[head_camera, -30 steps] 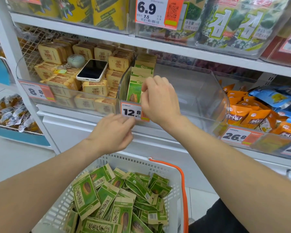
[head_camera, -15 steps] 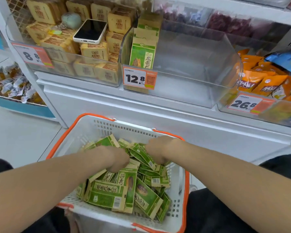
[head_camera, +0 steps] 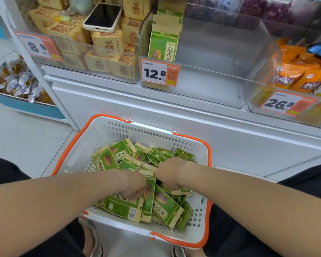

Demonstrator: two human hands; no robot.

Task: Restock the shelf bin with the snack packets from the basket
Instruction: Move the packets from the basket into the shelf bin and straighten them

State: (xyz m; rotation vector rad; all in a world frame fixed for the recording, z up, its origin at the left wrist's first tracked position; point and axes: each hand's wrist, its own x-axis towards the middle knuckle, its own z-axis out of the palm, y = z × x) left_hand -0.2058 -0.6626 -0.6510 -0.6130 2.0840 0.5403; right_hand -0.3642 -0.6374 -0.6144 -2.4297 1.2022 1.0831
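A white basket [head_camera: 100,138] with orange handles sits low in front of me, holding several green snack packets [head_camera: 163,204] in a loose heap. My left hand [head_camera: 132,184] is down in the heap, fingers curled round a green packet. My right hand [head_camera: 171,171] is beside it, knuckles up, fingers curled into the packets; its fingertips are hidden. Above, the clear shelf bin [head_camera: 211,86] holds a short upright row of the same green packets [head_camera: 163,47] at its left end. The remainder of the bin shows bare floor.
A 12.8 price tag [head_camera: 159,73] hangs on the bin's front. The bin to the left holds yellow packets [head_camera: 107,41] with a phone [head_camera: 103,16] lying on them. Orange packets [head_camera: 295,75] fill the bin to the right. A white cabinet front [head_camera: 174,112] stands behind the basket.
Both hands came down from the shelf bin's front into the basket and now grip packets in the heap. My view has tilted down towards the basket.
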